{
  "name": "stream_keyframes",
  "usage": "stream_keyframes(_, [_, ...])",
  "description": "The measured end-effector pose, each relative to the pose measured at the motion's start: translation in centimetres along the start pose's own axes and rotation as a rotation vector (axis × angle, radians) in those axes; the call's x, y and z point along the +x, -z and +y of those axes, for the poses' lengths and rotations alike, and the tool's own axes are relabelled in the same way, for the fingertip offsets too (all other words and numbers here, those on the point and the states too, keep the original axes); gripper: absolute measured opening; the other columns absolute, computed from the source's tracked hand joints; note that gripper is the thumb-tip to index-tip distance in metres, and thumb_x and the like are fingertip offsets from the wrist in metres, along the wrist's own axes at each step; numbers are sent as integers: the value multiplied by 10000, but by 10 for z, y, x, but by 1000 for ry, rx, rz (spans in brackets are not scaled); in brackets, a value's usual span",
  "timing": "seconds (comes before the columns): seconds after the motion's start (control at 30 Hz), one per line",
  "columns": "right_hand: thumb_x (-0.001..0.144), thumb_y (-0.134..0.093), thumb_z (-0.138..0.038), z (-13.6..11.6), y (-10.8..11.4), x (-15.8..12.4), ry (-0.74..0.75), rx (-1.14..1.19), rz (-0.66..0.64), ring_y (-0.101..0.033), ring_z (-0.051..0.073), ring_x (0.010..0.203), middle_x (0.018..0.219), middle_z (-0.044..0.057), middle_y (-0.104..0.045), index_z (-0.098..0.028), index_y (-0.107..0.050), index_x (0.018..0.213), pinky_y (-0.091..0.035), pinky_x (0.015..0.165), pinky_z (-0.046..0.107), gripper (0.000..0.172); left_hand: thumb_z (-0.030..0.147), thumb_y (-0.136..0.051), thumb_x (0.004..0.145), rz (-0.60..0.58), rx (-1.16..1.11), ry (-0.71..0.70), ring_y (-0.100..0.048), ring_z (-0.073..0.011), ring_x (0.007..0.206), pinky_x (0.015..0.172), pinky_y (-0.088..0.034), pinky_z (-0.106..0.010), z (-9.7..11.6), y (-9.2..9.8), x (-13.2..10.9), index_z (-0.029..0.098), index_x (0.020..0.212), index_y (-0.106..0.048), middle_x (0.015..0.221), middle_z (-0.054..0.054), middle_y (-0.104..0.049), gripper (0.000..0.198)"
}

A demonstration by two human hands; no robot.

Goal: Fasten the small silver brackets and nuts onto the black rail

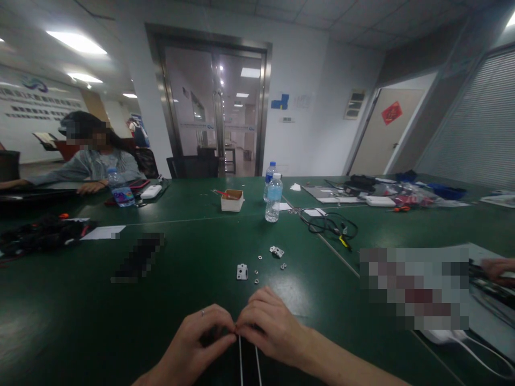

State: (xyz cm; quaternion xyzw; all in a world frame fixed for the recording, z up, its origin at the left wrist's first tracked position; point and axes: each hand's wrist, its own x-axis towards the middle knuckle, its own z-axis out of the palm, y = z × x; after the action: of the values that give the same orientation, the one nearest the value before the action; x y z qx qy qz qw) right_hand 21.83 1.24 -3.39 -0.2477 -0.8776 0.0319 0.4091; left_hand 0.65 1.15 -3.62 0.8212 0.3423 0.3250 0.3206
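My left hand (203,340) and my right hand (273,327) meet at the table's near side, their fingertips pinched together. What sits in the pinch is too small and hidden to make out. Two thin white strips (241,364) run from under the fingers down to the bottom edge of the view; whether they belong to one piece I cannot tell. Just beyond the hands lies a flat metal bracket (242,272) with holes. Another small metal bracket (277,251) rests farther off. Several small nuts (256,281) are scattered around them.
Two water bottles (272,201) and a small box (232,200) stand ahead on the green table (193,262). Black cables (330,225) lie to the right. At far left a person (100,155) sits; another person's hand (499,269) shows at far right.
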Motion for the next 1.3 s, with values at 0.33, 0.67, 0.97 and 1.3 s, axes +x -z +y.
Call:
stream_keyframes(0.33, [926, -530, -286, 7, -2, 0, -27, -95, 76, -542, 162, 733, 756, 14, -671, -197, -582, 850, -367, 666, 307, 128, 234, -554, 768, -36, 116, 177, -458, -113, 523, 499, -367, -186, 10, 4, 1, 210, 834, -625, 616, 53, -487, 100])
stream_keyframes(0.67, [921, -451, -188, 59, 13, -8, -442, -244, -20, -538, 178, 744, 789, 51, -635, -182, -587, 820, -410, 704, 314, 170, 269, -522, 817, -136, 195, 297, -506, -136, 600, 548, -398, -211, 7, 10, 4, 201, 896, -651, 740, 20, -575, 166])
stream_keyframes(0.97, [918, -488, -195, 50, 12, -7, -475, -234, -164, -540, 221, 914, 998, 85, -606, -199, -589, 1070, -453, 802, 388, 183, 279, -532, 810, -130, 214, 300, -470, -122, 567, 548, -394, -203, 18, 11, 8, 207, 893, -677, 764, 15, -621, 182])
stream_keyframes(1.3, [952, -444, -230, 50, 15, -6, -451, -235, -263, -510, 241, 969, 1066, 96, -566, -245, -615, 1155, -441, 848, 461, 266, 282, -537, 811, -125, 203, 343, -479, -125, 564, 548, -394, -212, 20, 9, 8, 193, 891, -677, 713, 30, -596, 184])
